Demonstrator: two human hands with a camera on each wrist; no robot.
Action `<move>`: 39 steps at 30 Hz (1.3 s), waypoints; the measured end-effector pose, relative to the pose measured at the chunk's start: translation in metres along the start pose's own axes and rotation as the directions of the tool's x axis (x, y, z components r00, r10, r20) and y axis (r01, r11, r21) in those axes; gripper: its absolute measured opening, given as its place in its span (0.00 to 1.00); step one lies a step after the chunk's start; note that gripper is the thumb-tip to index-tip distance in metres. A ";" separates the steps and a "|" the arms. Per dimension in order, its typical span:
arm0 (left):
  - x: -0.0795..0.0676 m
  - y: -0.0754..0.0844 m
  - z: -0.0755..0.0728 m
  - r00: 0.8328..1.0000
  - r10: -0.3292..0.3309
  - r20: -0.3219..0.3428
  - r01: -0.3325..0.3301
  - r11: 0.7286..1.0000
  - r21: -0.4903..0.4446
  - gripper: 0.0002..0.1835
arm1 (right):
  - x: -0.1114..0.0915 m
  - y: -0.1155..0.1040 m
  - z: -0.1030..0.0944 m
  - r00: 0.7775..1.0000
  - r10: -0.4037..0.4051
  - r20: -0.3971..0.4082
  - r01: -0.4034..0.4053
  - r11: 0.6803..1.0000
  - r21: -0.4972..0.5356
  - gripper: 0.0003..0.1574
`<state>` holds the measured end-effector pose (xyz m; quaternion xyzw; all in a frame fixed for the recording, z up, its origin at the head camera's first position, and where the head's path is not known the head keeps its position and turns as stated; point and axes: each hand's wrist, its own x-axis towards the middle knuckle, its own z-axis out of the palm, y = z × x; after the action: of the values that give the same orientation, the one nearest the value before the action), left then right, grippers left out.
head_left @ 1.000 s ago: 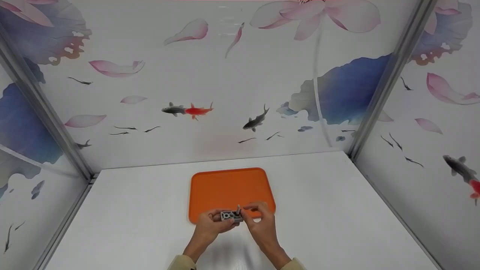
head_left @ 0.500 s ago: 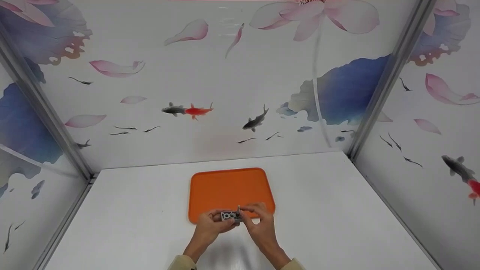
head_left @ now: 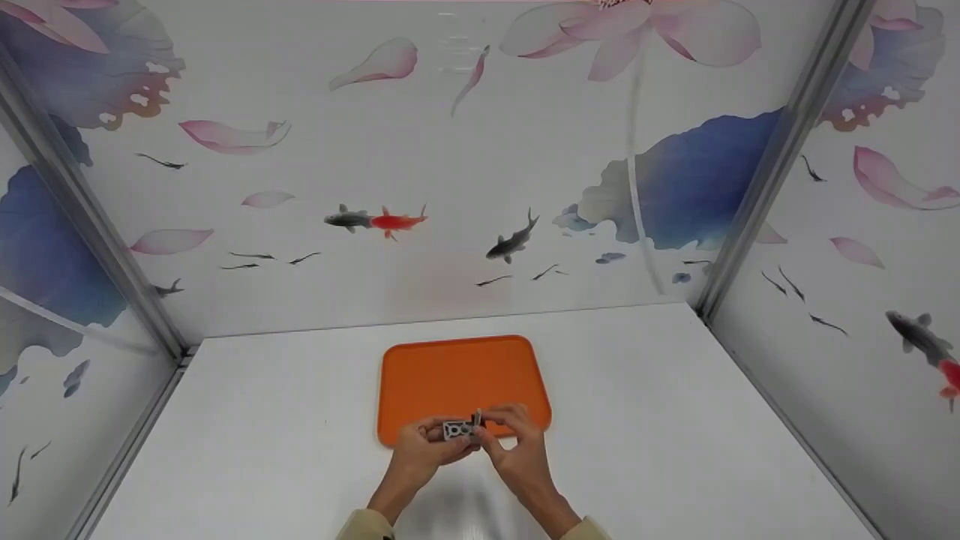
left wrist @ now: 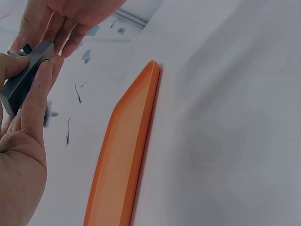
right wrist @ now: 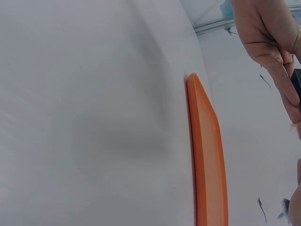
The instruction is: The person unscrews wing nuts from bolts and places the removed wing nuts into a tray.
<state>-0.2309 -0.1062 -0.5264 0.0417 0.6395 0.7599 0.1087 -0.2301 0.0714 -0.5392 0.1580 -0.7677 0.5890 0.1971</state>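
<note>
My left hand (head_left: pixel 418 452) grips a small grey rectangular block (head_left: pixel 452 430) between thumb and fingers, over the near edge of an orange tray (head_left: pixel 442 375). Its upper face has dark openings, and a short narrow piece (head_left: pixel 477 417) stands up at its right end. Thumb and fingertips of my right hand (head_left: pixel 521 454) pinch around that piece. In the left wrist view the block (left wrist: pixel 29 77) appears as a smooth grey slab with a dark side, and the right hand (left wrist: pixel 84 14) reaches in from above. The right wrist view catches only a dark corner of it (right wrist: pixel 297 81).
The orange tray lies flat on a white table (head_left: pixel 247 420), beyond the hands. White panels with printed fish and lotus petals (head_left: pixel 450 150) rise at the back and both sides, joined by grey metal posts (head_left: pixel 772 165).
Both hands stay in nearly the same place. The right fingertips have shifted slightly left against the upright piece, which looks a little turned, with more of a dark part showing.
</note>
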 end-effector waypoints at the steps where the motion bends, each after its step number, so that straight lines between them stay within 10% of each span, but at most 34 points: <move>1: 0.000 0.000 0.000 1.000 0.002 0.003 -0.002 1.000 0.001 0.24 | 0.000 0.001 0.000 1.000 -0.006 0.000 0.006 1.000 -0.002 0.12; 23: -0.001 0.002 0.001 1.000 0.000 -0.010 0.000 1.000 -0.009 0.24 | 0.002 0.007 -0.002 0.992 -0.001 -0.126 -0.004 0.999 -0.042 0.07; 39: 0.000 -0.003 -0.001 1.000 0.027 0.002 -0.027 1.000 0.004 0.23 | 0.000 0.007 -0.002 0.997 -0.021 -0.070 0.019 0.999 -0.029 0.07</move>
<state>-0.2303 -0.1066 -0.5291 0.0514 0.6403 0.7600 0.0992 -0.2330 0.0748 -0.5444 0.1420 -0.7668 0.5812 0.2323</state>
